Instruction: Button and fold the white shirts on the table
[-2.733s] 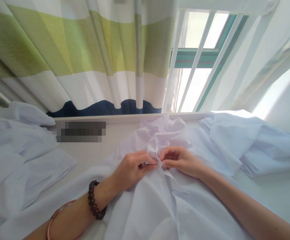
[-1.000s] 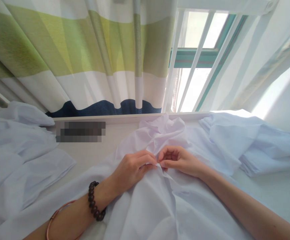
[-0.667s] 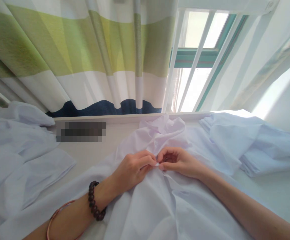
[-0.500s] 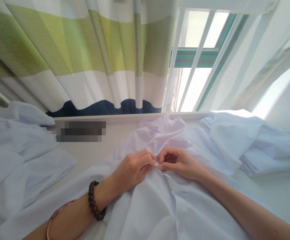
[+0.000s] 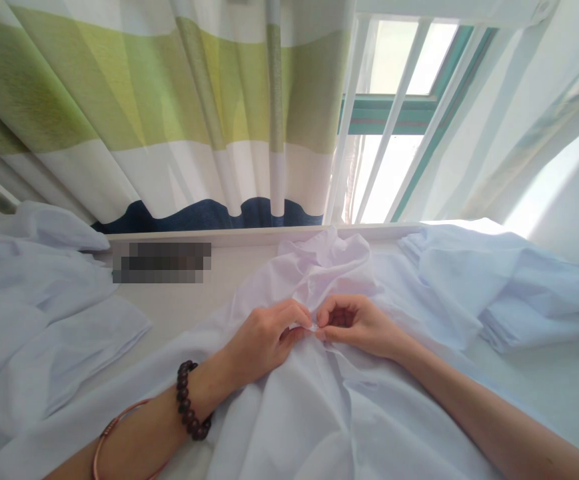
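A white garment (image 5: 299,413) lies spread in loose folds across the middle of the table, its bunched upper part near the back edge. My left hand (image 5: 269,337), with a dark beaded bracelet (image 5: 187,400) at the wrist, pinches the cloth between thumb and fingers. Close against it on the right, my right hand (image 5: 356,327) pinches the same spot of the garment with thumb and forefinger. The fingertips of both hands nearly meet, and the small detail between them is too fine to make out.
More white cloth (image 5: 29,320) is heaped at the left. Folded white cloth (image 5: 509,287) lies at the right. Behind the white table (image 5: 179,307) hang a green and white curtain (image 5: 154,100) and white bars before a window. A pixelated dark patch covers something at the back left.
The fingers of my left hand have shifted slightly at the pinched cloth, and the thumb and forefinger show a little more gap. Everything else looks the same.
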Demonstrator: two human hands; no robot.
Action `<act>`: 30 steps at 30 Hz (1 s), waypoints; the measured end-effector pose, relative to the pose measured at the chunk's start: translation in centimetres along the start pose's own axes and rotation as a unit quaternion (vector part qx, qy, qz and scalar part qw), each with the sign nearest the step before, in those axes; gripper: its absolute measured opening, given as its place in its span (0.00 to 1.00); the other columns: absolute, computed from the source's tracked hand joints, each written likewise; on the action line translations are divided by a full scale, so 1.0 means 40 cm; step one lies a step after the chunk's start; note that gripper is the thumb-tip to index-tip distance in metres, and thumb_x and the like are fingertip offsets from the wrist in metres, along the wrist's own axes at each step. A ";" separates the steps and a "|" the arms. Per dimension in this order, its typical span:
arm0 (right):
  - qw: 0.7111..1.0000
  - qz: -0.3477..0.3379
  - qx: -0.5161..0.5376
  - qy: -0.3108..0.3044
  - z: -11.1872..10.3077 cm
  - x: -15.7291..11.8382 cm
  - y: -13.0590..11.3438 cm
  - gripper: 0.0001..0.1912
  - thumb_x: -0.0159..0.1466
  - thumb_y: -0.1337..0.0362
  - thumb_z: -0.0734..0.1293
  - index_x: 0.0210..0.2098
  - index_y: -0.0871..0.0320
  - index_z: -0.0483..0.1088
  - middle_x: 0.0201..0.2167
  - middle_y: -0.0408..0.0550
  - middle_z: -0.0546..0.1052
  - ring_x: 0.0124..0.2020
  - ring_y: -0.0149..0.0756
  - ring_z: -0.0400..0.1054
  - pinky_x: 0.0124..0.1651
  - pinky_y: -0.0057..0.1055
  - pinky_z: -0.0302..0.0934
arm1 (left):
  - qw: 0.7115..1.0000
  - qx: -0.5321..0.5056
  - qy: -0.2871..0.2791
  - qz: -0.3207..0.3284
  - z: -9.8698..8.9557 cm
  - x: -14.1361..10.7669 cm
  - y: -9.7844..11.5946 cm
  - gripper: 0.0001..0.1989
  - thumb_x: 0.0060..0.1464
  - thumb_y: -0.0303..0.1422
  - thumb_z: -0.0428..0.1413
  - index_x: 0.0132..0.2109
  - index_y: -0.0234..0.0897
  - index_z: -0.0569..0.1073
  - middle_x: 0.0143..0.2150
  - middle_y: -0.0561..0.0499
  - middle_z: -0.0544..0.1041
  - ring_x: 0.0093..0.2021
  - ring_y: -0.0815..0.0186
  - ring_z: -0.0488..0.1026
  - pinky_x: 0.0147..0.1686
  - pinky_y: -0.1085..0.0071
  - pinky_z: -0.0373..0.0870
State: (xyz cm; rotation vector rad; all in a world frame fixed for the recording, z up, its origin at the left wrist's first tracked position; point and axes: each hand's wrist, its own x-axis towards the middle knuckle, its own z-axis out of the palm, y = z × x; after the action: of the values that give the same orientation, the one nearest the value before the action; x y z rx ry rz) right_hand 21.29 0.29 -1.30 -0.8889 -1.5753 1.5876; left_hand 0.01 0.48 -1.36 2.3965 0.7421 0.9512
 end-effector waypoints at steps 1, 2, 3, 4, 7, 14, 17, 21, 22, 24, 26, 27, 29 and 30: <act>1.000 0.001 0.000 -0.002 -0.001 0.000 0.001 0.09 0.54 0.64 0.74 0.28 0.60 0.70 0.25 0.41 0.73 0.27 0.28 0.66 0.32 0.26 0.59 | 1.000 0.005 -0.003 -0.007 0.000 -0.001 0.000 0.05 0.59 0.23 0.53 0.40 0.38 0.68 0.39 0.53 0.76 0.36 0.71 0.75 0.36 0.77 0.69; 1.000 0.002 0.002 -0.005 -0.002 0.000 0.002 0.09 0.54 0.64 0.74 0.28 0.60 0.70 0.25 0.41 0.73 0.27 0.28 0.66 0.32 0.26 0.59 | 1.000 0.012 -0.008 -0.011 -0.001 -0.002 0.000 0.05 0.59 0.24 0.53 0.41 0.38 0.68 0.39 0.53 0.76 0.36 0.70 0.74 0.36 0.77 0.69; 1.000 0.003 0.005 -0.010 -0.003 0.000 0.003 0.09 0.54 0.64 0.74 0.28 0.60 0.71 0.24 0.41 0.73 0.27 0.28 0.66 0.32 0.26 0.60 | 1.000 0.021 -0.012 -0.011 -0.001 -0.002 0.001 0.05 0.59 0.24 0.52 0.41 0.38 0.68 0.38 0.53 0.76 0.36 0.70 0.74 0.37 0.76 0.69; 1.000 0.006 0.008 -0.015 -0.004 0.000 0.004 0.09 0.54 0.64 0.74 0.28 0.60 0.71 0.24 0.41 0.73 0.27 0.28 0.66 0.32 0.26 0.60 | 0.999 0.028 -0.016 -0.008 -0.002 -0.002 0.001 0.05 0.60 0.24 0.52 0.41 0.38 0.67 0.38 0.53 0.75 0.36 0.69 0.74 0.37 0.75 0.68; 0.999 0.013 0.008 -0.030 -0.004 0.001 0.001 0.09 0.53 0.64 0.75 0.29 0.60 0.71 0.23 0.40 0.73 0.26 0.27 0.67 0.31 0.25 0.60 | 0.999 0.038 -0.026 0.003 -0.001 -0.001 0.002 0.06 0.60 0.22 0.50 0.41 0.37 0.67 0.37 0.52 0.75 0.36 0.68 0.73 0.37 0.74 0.68; 1.000 0.003 -0.006 -0.002 0.007 0.001 -0.020 0.10 0.60 0.60 0.69 0.31 0.61 0.70 0.24 0.43 0.74 0.25 0.28 0.68 0.30 0.27 0.64 | 1.000 0.018 -0.016 0.006 -0.001 -0.001 -0.001 0.09 0.59 0.20 0.49 0.41 0.38 0.66 0.39 0.53 0.73 0.38 0.70 0.72 0.40 0.75 0.68; 1.000 0.003 -0.030 -0.002 0.007 0.004 -0.017 0.09 0.60 0.60 0.69 0.32 0.61 0.71 0.23 0.41 0.73 0.23 0.27 0.67 0.29 0.26 0.64 | 1.000 0.012 -0.017 0.017 -0.001 -0.002 -0.002 0.09 0.59 0.19 0.48 0.41 0.38 0.66 0.39 0.52 0.73 0.39 0.69 0.72 0.40 0.75 0.68; 0.998 0.005 -0.052 -0.020 0.001 0.006 -0.012 0.09 0.60 0.59 0.69 0.33 0.61 0.72 0.24 0.42 0.73 0.24 0.28 0.67 0.30 0.27 0.65 | 0.999 0.015 -0.020 0.024 -0.001 0.000 -0.001 0.08 0.59 0.20 0.49 0.41 0.38 0.66 0.39 0.52 0.73 0.38 0.69 0.72 0.40 0.74 0.68; 0.998 0.007 -0.054 -0.024 -0.001 0.005 -0.012 0.10 0.60 0.59 0.69 0.33 0.61 0.72 0.24 0.42 0.73 0.25 0.28 0.68 0.30 0.27 0.65 | 0.999 0.017 -0.020 0.025 -0.002 0.001 -0.001 0.08 0.60 0.20 0.49 0.41 0.38 0.66 0.39 0.52 0.73 0.38 0.69 0.72 0.39 0.74 0.69; 0.998 0.012 -0.059 -0.031 -0.004 0.005 -0.014 0.10 0.60 0.59 0.69 0.33 0.61 0.72 0.24 0.42 0.73 0.25 0.28 0.68 0.30 0.27 0.65 | 0.999 0.020 -0.018 0.026 -0.002 0.002 0.000 0.07 0.60 0.21 0.49 0.41 0.38 0.66 0.39 0.52 0.73 0.38 0.69 0.73 0.39 0.74 0.69; 0.997 0.020 -0.063 -0.037 -0.006 0.004 -0.017 0.10 0.60 0.59 0.69 0.32 0.61 0.72 0.24 0.41 0.73 0.24 0.28 0.67 0.30 0.26 0.63 | 0.999 0.021 -0.014 0.028 -0.002 0.002 0.001 0.06 0.61 0.22 0.50 0.40 0.38 0.67 0.39 0.52 0.73 0.38 0.69 0.73 0.39 0.75 0.69; 0.997 0.025 -0.063 -0.040 -0.007 0.003 -0.019 0.10 0.60 0.59 0.69 0.32 0.61 0.72 0.23 0.41 0.72 0.24 0.27 0.67 0.29 0.26 0.63 | 0.999 0.022 -0.010 0.028 -0.002 0.002 0.001 0.06 0.61 0.23 0.50 0.40 0.38 0.67 0.39 0.52 0.73 0.38 0.69 0.73 0.38 0.75 0.69; 0.997 0.030 -0.060 -0.044 -0.007 0.002 -0.022 0.10 0.60 0.59 0.69 0.32 0.61 0.71 0.23 0.41 0.72 0.23 0.27 0.66 0.29 0.25 0.62 | 1.000 0.024 -0.001 0.020 -0.001 0.001 0.002 0.05 0.60 0.24 0.52 0.40 0.38 0.68 0.39 0.52 0.74 0.38 0.70 0.73 0.38 0.75 0.69; 0.997 0.033 -0.055 -0.047 -0.007 0.002 -0.023 0.10 0.60 0.59 0.69 0.32 0.61 0.70 0.23 0.40 0.71 0.23 0.26 0.66 0.29 0.25 0.61 | 1.000 0.027 0.003 0.013 -0.001 0.001 0.002 0.05 0.60 0.24 0.52 0.40 0.38 0.68 0.39 0.52 0.74 0.38 0.70 0.73 0.38 0.75 0.68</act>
State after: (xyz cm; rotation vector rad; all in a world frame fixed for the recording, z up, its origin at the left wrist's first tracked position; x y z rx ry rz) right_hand 21.50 0.49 -0.39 -0.9460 -1.7298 1.6218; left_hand 0.02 0.45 -1.27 2.4559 0.7494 0.9612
